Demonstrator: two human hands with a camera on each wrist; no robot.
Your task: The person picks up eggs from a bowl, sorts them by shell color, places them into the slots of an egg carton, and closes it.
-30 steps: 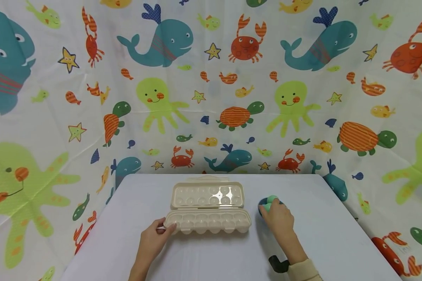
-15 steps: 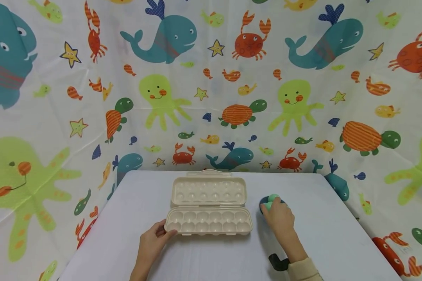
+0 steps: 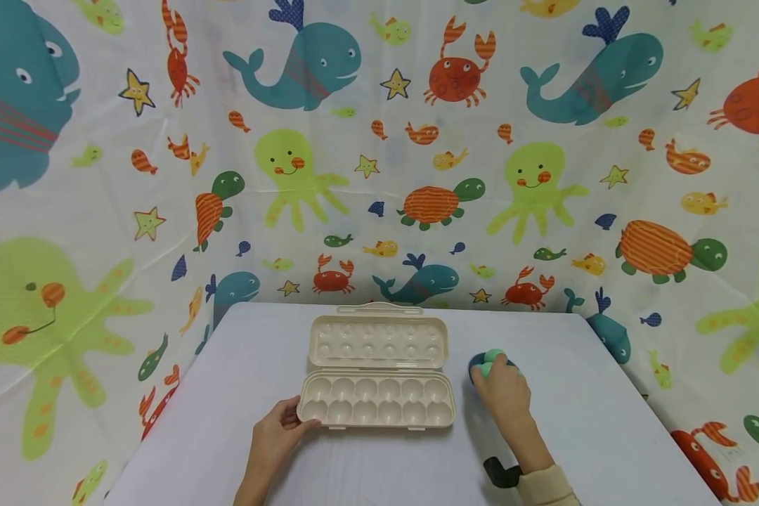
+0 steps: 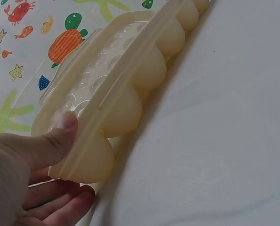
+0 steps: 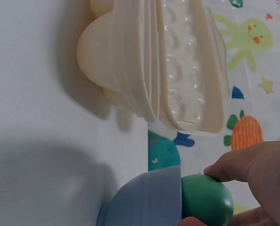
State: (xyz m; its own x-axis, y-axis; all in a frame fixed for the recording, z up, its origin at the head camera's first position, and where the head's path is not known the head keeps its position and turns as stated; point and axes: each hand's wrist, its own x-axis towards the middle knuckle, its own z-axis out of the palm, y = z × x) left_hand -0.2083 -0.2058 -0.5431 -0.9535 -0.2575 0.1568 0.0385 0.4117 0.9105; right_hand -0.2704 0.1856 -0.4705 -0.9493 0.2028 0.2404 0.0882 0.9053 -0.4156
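Observation:
An egg carton of cream-coloured plastic lies hinged open, its lid (image 3: 379, 342) at the back and its cupped tray (image 3: 377, 400) in front, the cups bare. My left hand (image 3: 277, 429) grips the tray's front left corner, thumb on the rim and fingers beneath, as the left wrist view shows. To the right of the carton stands a small blue bowl (image 5: 147, 197) holding green eggs. My right hand (image 3: 504, 392) reaches over it, and its thumb and fingers hold a green egg (image 5: 206, 200) at the rim. Another green egg (image 3: 493, 354) shows behind the fingers.
The white tabletop (image 3: 379, 467) bears the carton and bowl. A curtain (image 3: 379, 161) printed with sea animals hangs behind and along both sides. A black strap end (image 3: 501, 472) shows at the right wrist, beside a beige sleeve (image 3: 547, 486).
The carton's tray has tilted under my left hand; its cups now face the head camera, and their rounded undersides no longer show there. The right hand has stayed at the bowl.

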